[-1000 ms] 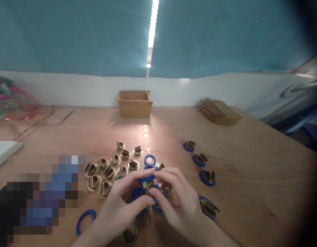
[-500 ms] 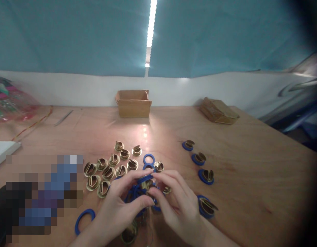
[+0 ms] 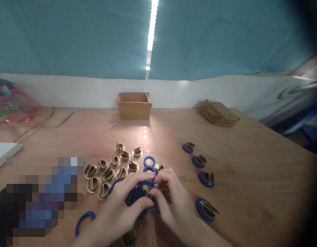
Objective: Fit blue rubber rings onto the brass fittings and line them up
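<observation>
Between my two hands is a round brass fitting (image 3: 146,187) with a blue ring around its upper rim; fingers cover much of it. My left hand (image 3: 119,206) grips its left side, with the thumb below and fingers over the top. On the right side, my right hand (image 3: 176,199) pinches at the ring's edge with bent fingers. Beneath and behind the hands lie loose blue rings (image 3: 149,161), partly hidden. To the left stand several bare brass fittings (image 3: 109,175) with hinged flaps. Along the right, several brass fittings sit in blue rings (image 3: 206,179).
An open cardboard box (image 3: 134,110) stands at the back, and a closed brown carton (image 3: 220,113) lies at the back right. A single blue ring (image 3: 79,221) is near my left forearm. At the far left are a white device (image 3: 5,152) and a plastic bag (image 3: 11,103).
My right hand's fingers have curled in and shifted along the ring's right edge. My left hand keeps its grip. The whole view has shifted slightly.
</observation>
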Motion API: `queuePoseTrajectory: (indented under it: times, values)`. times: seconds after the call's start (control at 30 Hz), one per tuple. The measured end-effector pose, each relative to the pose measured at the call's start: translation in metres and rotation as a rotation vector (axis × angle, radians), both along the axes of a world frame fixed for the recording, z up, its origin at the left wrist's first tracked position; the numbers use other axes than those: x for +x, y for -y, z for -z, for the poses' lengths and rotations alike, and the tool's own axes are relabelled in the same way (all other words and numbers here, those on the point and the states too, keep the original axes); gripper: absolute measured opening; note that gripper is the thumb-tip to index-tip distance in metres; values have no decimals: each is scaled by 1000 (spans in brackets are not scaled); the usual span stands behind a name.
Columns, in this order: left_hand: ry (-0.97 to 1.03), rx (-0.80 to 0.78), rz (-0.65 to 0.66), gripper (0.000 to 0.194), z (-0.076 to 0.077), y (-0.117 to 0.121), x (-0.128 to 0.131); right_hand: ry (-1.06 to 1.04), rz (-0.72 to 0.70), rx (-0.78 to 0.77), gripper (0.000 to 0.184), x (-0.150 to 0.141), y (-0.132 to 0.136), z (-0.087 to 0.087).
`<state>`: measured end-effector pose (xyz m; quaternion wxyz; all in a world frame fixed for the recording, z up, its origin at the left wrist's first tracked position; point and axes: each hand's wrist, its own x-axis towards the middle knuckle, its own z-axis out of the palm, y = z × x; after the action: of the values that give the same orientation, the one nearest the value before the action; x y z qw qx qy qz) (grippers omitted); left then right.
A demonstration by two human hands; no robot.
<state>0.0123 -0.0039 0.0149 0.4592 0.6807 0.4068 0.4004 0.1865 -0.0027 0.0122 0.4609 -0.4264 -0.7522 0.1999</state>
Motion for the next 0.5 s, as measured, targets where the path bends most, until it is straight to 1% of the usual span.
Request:
queuePoseTrajectory:
  times: [0.17,0.33,0.5]
  values:
    - [-20,-3,-23,41,0,-1,-1,-3,-18,-18,23,-1,-2,-1]
    - [-73,35,21,38,-1,-1,-1,-1,-21,-93,20,-2,-2,-2]
    - [-95,42,-6,37,2,1,2,7,-46,-104,21,-4,1,3]
